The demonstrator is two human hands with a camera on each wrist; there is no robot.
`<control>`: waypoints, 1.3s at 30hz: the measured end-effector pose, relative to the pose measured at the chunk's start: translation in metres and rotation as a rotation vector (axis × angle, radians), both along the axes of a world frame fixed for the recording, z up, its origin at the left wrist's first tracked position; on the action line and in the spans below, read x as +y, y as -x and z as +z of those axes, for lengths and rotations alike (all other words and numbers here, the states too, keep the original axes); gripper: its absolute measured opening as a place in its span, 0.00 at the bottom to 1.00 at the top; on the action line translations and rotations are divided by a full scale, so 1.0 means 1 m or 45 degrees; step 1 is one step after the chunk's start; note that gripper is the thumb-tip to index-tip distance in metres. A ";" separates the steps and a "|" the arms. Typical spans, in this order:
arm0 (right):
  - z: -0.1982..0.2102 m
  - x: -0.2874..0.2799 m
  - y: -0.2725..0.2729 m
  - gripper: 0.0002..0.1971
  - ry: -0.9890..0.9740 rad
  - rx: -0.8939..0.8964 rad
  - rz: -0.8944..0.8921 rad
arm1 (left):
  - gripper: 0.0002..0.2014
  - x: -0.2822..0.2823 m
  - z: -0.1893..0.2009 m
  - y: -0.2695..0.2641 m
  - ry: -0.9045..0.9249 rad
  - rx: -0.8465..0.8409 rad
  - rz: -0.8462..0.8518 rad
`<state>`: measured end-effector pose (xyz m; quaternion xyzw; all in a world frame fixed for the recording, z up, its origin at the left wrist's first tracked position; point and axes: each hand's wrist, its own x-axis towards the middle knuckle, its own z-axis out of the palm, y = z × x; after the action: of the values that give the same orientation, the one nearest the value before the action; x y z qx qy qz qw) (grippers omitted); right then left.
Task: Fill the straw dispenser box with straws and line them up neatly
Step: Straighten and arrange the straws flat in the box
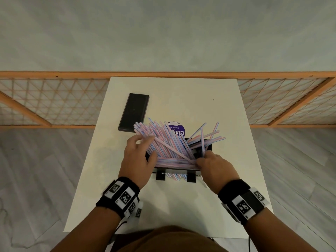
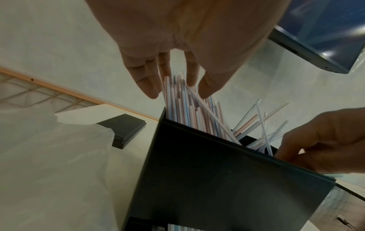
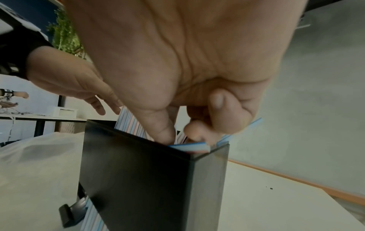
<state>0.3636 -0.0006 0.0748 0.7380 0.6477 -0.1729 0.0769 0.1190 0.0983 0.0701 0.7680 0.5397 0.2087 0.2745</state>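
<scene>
The black straw dispenser box (image 1: 208, 147) stands mid-table, crammed with pink, blue and white striped straws (image 1: 169, 142) that lean up and left; a few fan out to the right (image 1: 209, 137). My left hand (image 1: 145, 148) lies against the left side of the bundle, fingers straight, fingertips (image 2: 152, 92) touching the straw tops (image 2: 181, 106). My right hand (image 1: 200, 161) is at the box's right end, thumb and curled fingers (image 3: 166, 137) pinching the straw ends (image 3: 189, 147) at the corner of the box (image 3: 138, 179). More straws show in the slot at the box's foot (image 1: 174, 176).
The box's flat black lid (image 1: 134, 112) lies on the white table (image 1: 181, 91) at the back left, and also shows in the left wrist view (image 2: 124, 129). A round purple label (image 1: 177, 129) sits just behind the straws. A wooden lattice screen (image 1: 54, 100) runs behind the table.
</scene>
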 end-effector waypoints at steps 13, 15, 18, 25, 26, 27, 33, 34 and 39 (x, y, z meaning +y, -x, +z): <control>0.002 0.058 0.039 0.14 -0.215 0.394 -0.127 | 0.14 -0.008 0.002 0.001 -0.050 -0.087 0.051; -0.001 0.064 0.047 0.14 -0.162 0.378 -0.116 | 0.15 -0.011 0.003 -0.001 -0.090 -0.075 0.056; -0.008 0.069 0.054 0.12 -0.141 0.358 -0.053 | 0.17 -0.018 0.005 -0.005 -0.128 0.002 0.086; 0.002 0.071 0.056 0.10 -0.358 0.480 0.060 | 0.19 -0.027 0.020 -0.014 0.082 -0.187 0.036; 0.001 0.070 0.057 0.08 -0.347 0.491 0.098 | 0.15 -0.028 0.023 -0.019 0.259 -0.280 0.049; 0.001 0.070 0.058 0.06 -0.330 0.498 0.132 | 0.11 -0.028 0.023 -0.024 0.372 -0.352 0.076; -0.008 0.065 0.055 0.06 -0.354 0.732 0.102 | 0.10 -0.009 0.008 -0.032 0.447 -0.436 0.103; -0.010 0.063 0.054 0.05 -0.351 0.760 0.083 | 0.10 -0.007 0.009 -0.032 0.440 -0.444 0.087; -0.025 0.057 0.048 0.11 -0.365 0.762 -0.017 | 0.16 0.003 0.021 -0.029 0.466 -0.540 0.225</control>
<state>0.3157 0.0562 0.0495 0.6619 0.6545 -0.2895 -0.2227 0.1483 0.1015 0.0912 0.5949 0.5637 0.2868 0.4961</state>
